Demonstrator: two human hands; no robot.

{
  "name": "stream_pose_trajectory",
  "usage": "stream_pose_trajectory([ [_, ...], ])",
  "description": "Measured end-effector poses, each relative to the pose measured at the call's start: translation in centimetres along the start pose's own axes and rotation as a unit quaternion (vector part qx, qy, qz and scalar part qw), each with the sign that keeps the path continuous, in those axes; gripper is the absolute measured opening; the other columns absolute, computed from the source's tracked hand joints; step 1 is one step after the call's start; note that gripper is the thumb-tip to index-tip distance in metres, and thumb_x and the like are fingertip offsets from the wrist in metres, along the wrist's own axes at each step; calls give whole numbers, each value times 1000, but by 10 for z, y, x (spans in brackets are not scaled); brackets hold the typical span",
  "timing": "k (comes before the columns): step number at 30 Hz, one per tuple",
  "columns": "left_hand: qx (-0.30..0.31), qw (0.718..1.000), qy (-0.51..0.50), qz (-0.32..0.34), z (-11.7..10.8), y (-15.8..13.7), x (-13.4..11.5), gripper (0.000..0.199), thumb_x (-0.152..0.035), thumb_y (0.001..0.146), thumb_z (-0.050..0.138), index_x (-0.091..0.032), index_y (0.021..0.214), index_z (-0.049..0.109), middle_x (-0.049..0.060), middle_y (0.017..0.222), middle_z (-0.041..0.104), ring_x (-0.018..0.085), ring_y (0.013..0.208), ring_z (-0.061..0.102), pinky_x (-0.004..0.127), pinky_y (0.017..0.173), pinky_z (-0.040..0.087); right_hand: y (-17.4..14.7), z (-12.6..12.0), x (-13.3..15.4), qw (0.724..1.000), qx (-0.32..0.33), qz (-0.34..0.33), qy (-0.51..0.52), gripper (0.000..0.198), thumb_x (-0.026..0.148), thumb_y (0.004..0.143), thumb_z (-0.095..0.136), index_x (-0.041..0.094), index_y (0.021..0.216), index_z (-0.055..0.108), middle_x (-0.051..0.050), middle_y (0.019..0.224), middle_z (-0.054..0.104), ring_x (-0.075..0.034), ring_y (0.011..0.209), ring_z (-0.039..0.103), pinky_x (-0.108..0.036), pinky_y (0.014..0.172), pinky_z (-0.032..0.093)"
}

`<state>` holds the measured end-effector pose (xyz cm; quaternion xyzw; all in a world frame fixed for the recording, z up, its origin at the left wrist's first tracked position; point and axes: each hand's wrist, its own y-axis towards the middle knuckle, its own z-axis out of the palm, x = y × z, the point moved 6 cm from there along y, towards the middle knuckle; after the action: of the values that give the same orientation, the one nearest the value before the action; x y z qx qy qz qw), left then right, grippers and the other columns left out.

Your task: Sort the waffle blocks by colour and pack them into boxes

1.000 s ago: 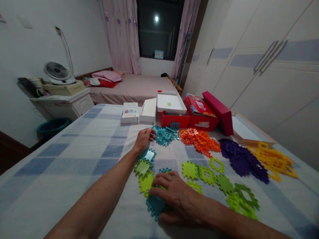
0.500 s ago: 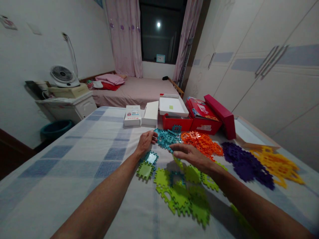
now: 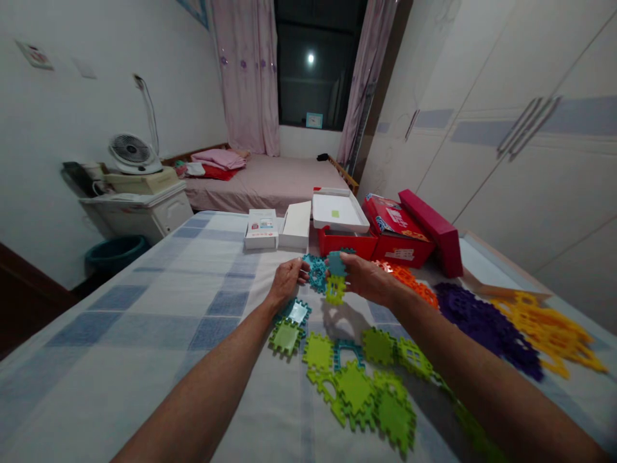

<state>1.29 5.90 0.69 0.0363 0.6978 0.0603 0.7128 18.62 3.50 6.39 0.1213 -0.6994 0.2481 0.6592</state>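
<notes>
Teal tile [image 3: 317, 272] pinched in the left hand [image 3: 288, 280], lifted off the cloth. Right hand [image 3: 367, 278], flat on the green tiles [image 3: 359, 386] a second ago, has come up and now grips a teal-and-lime pair [image 3: 335, 278] right beside it. Both hands closed on pieces, nearly touching; joining looks underway. Orange pile [image 3: 409, 280] just behind the right hand, red box [image 3: 385, 235] beyond.

setting: bedroom in a home. evidence: bed [image 3: 270, 183] with pink cover and folded bedding under a dark window [image 3: 313, 61] hung with pink curtains [image 3: 248, 77]; white built-in wardrobe [image 3: 506, 141] along right wall; small fan [image 3: 129, 153] on a cabinet; checked cloth [image 3: 144, 321] over the work surface.
</notes>
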Motion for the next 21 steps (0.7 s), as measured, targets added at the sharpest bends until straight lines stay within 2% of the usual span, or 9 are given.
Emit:
stream_pose_trajectory([
  [2,0,1000,1,4,0,1,1,50,-63,76,51,-14,71,64,6,64,64,13,55,59,25,52,46,-14,4,-6,984,15,-23,-175,51,57,73,63,19,107,66,-10,114,64,-28,105,58,-44,91,47],
  [4,-2,1000,1,7,0,1,2,49,-61,77,51,-14,72,64,7,66,65,14,56,60,25,52,46,-29,6,-10,938,10,-61,-342,54,51,69,69,18,111,67,-12,120,61,-31,111,54,-46,98,42],
  [5,-3,1000,1,7,0,2,3,49,-61,77,51,-14,71,64,7,66,65,14,57,60,25,52,46,-35,6,-12,920,11,-72,-386,54,50,71,68,19,114,66,-12,122,60,-30,113,54,-46,99,40],
  [8,-2,1000,1,2,0,1,2,50,-62,77,52,-14,71,64,6,64,65,14,57,60,25,53,47,-42,-1,-15,920,2,-64,-386,52,51,81,57,19,121,62,-10,126,60,-28,113,55,-42,95,44],
  [12,-1,1000,0,-5,1,1,1,51,-64,75,53,-14,70,63,6,63,64,13,56,59,24,52,47,-25,-12,4,918,-96,-98,-371,52,52,84,54,16,121,61,-11,123,61,-26,112,56,-40,96,43],
  [14,-4,1000,-2,-3,0,0,1,51,-65,74,54,-14,71,63,6,65,64,13,55,59,24,53,47,-11,-10,18,905,-135,-130,-383,50,50,84,55,16,122,60,-12,122,61,-25,111,56,-40,98,41],
  [17,-7,1000,-2,-4,0,0,0,52,-64,74,54,-13,72,64,7,67,65,13,57,60,25,54,48,1,-6,31,862,-203,-148,-440,54,46,83,60,17,128,54,-14,126,56,-27,114,52,-41,98,39],
  [19,-6,1000,2,-6,0,0,1,51,-63,75,53,-13,73,64,7,66,65,14,58,60,26,54,47,-3,-1,30,836,-203,-137,-491,51,45,84,60,17,125,56,-14,123,56,-28,113,52,-42,97,39],
  [21,-4,1000,3,-8,0,0,1,51,-63,76,53,-13,73,64,7,66,65,14,57,60,26,54,47,-18,5,18,836,-141,-113,-518,42,46,87,56,17,117,61,-13,115,60,-27,107,55,-40,94,41],
])
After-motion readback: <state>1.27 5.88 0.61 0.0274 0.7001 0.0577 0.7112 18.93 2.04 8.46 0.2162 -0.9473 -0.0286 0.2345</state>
